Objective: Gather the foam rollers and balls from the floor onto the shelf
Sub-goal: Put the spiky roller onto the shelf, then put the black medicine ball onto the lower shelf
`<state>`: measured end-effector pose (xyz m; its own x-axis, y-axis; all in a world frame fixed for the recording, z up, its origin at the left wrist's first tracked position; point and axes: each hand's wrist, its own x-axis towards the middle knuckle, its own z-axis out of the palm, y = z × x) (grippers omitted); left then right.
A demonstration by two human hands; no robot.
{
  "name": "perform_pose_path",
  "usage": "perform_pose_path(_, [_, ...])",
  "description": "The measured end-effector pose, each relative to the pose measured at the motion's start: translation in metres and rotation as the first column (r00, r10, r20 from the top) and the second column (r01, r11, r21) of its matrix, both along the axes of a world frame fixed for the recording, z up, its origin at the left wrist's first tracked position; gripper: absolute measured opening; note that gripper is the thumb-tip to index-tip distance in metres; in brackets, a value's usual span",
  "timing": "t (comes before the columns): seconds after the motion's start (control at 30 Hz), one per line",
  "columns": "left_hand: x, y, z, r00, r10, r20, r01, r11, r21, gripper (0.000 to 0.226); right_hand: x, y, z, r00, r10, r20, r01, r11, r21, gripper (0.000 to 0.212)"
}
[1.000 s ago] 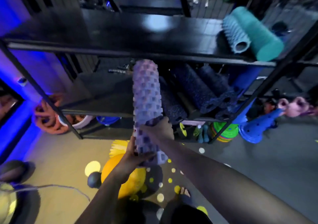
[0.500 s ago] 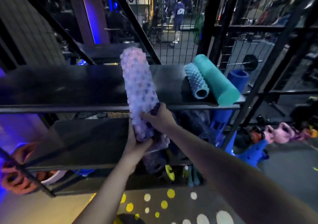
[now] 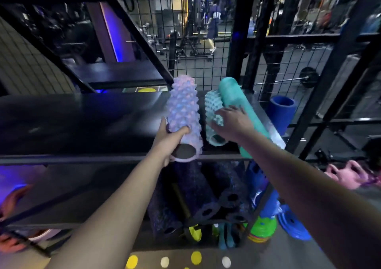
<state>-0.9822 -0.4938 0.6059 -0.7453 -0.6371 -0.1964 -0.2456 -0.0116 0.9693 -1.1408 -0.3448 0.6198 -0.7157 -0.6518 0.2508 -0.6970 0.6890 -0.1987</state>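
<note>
A knobbly lilac foam roller (image 3: 183, 111) lies lengthwise on the black upper shelf (image 3: 82, 122), its near end over the front rail. My left hand (image 3: 171, 142) grips that near end. To its right lie a short spiky teal roller (image 3: 213, 120) and a long smooth teal roller (image 3: 237, 103). My right hand (image 3: 231, 122) rests across both teal rollers, fingers spread. On the shelf below, several dark speckled rollers (image 3: 195, 194) are stacked.
A blue hollow roller (image 3: 282, 111) stands behind the right upright. Wire mesh backs the shelf. Blue and green weight plates (image 3: 292, 223) lean at the lower right, pink kettlebells (image 3: 348, 173) beside them. The upper shelf's left part is bare.
The lilac roller went from held upright in both hands to lying on the upper shelf. My right hand left it and moved onto the teal rollers.
</note>
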Motion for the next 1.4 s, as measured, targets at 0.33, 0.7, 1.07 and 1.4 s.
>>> perform_pose_path(0.33, [-0.061, 0.000, -0.022, 0.978, 0.015, 0.209, 0.074, 0.908, -0.413, 0.068, -0.043, 0.039, -0.040, 0.995, 0.030, -0.091, 0.005, 0.935, 0.355, 0.099])
perform_pose_path(0.7, [-0.013, 0.009, -0.037, 0.998, -0.057, 0.036, 0.066, 0.923, -0.378, 0.089, -0.004, 0.014, -0.042, 0.961, -0.074, -0.267, 0.127, 0.974, 0.187, 0.077])
perform_pose_path(1.07, [0.314, -0.055, -0.189, 0.876, 0.344, 0.337, -0.260, 0.927, -0.272, 0.060, 0.264, -0.119, -0.155, 0.905, 0.369, -0.212, -0.406, 0.898, -0.170, 0.023])
perform_pose_path(1.4, [0.691, -0.067, -0.296, 0.627, 0.480, 0.614, -0.584, 0.811, -0.037, 0.057, 0.578, -0.180, -0.295, 0.751, 0.529, 0.395, -0.652, 0.686, 0.322, 0.043])
